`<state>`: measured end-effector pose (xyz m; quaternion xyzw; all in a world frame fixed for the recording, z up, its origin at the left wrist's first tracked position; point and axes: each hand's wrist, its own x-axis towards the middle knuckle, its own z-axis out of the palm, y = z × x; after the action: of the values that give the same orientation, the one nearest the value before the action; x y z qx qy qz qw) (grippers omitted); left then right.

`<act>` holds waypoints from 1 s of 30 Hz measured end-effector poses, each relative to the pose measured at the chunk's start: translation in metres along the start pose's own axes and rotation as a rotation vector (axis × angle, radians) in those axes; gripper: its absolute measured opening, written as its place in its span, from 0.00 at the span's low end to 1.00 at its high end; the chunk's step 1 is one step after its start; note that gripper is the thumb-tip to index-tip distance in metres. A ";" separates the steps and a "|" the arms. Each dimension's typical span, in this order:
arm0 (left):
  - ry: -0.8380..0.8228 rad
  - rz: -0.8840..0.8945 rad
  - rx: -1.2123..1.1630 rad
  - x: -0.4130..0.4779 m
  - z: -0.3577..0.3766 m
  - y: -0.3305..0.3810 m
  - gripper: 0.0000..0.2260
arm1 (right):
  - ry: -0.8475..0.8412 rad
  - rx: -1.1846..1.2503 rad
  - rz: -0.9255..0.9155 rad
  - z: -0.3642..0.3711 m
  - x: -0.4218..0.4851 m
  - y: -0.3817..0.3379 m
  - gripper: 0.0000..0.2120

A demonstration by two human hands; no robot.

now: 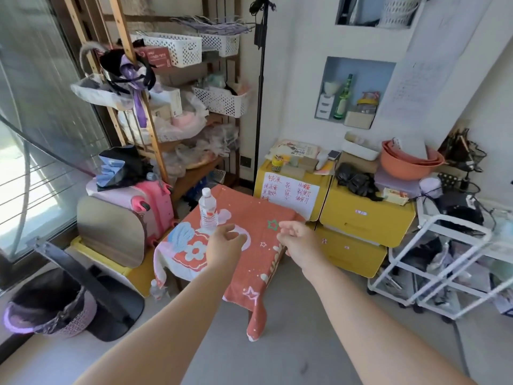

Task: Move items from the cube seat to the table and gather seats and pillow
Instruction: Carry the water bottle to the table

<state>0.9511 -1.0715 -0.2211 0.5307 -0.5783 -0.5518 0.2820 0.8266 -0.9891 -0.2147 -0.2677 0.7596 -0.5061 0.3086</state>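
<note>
While they hovered over the cloth-covered table, left hand and right hand hung loosely curled, apparently empty.

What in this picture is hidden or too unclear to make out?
Head view:
- Cloth: hides the furniture beneath it.
- Note: red handwriting too small to read.
- Cart: cut off by the right edge.
- Palms: turned away; only the backs of the left hand and right hand show.

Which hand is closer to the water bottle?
Left. The left hand hovers close beside the water bottle; the right hand is farther off, over the red cloth.
</note>
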 end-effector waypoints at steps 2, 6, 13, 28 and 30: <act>-0.010 -0.001 0.007 0.010 0.011 0.006 0.19 | -0.008 -0.010 -0.003 -0.007 0.018 -0.001 0.15; 0.055 -0.023 0.020 0.049 0.060 0.018 0.19 | -0.062 -0.024 -0.016 -0.035 0.089 0.007 0.15; 0.275 -0.104 -0.051 0.088 0.127 0.032 0.19 | -0.254 -0.115 -0.069 -0.088 0.184 -0.001 0.15; 0.589 -0.252 -0.117 0.184 0.133 0.021 0.22 | -0.647 -0.250 -0.150 -0.014 0.326 -0.012 0.16; 0.626 -0.271 -0.135 0.206 0.123 0.018 0.23 | -0.683 -0.276 -0.168 0.007 0.349 -0.020 0.17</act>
<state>0.7760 -1.2233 -0.2866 0.7262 -0.3504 -0.4317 0.4043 0.6014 -1.2508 -0.2673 -0.5216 0.6492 -0.3042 0.4625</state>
